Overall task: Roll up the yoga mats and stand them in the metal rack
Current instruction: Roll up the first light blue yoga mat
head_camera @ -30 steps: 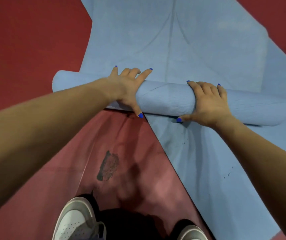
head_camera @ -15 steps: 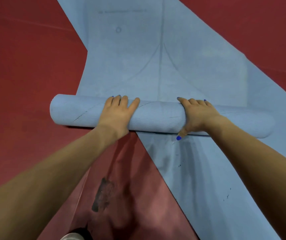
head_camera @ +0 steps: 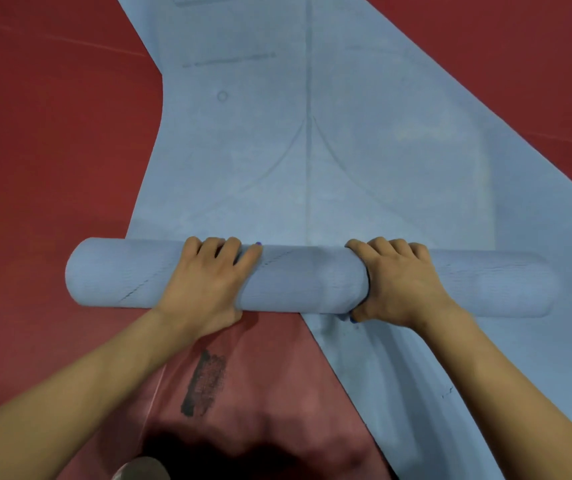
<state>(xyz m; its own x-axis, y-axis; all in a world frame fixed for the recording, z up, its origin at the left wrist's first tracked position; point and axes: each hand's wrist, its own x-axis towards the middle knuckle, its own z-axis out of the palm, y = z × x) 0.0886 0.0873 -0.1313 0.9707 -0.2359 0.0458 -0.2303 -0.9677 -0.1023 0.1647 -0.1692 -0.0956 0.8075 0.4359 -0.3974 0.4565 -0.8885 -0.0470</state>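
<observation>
Person is bending over a pale blue rubber yoga mat (head_camera: 312, 161), part-rolled and lying across the red floor (head_camera: 52, 150). Left hand (head_camera: 205, 285) and right hand (head_camera: 399, 282) are both gripping the rolled section (head_camera: 305, 282), fingers curling over its top.

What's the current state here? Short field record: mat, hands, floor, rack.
mat: blue yoga mat, partly rolled; roll lies crosswise, flat part stretches ahead
left hand: left hand grips the roll, fingers curled over its top
right hand: right hand grips the roll, thumb under the near side
other mats: second blue mat near right, reddish mat near centre
floor: red floor
rack: not in view
</observation>
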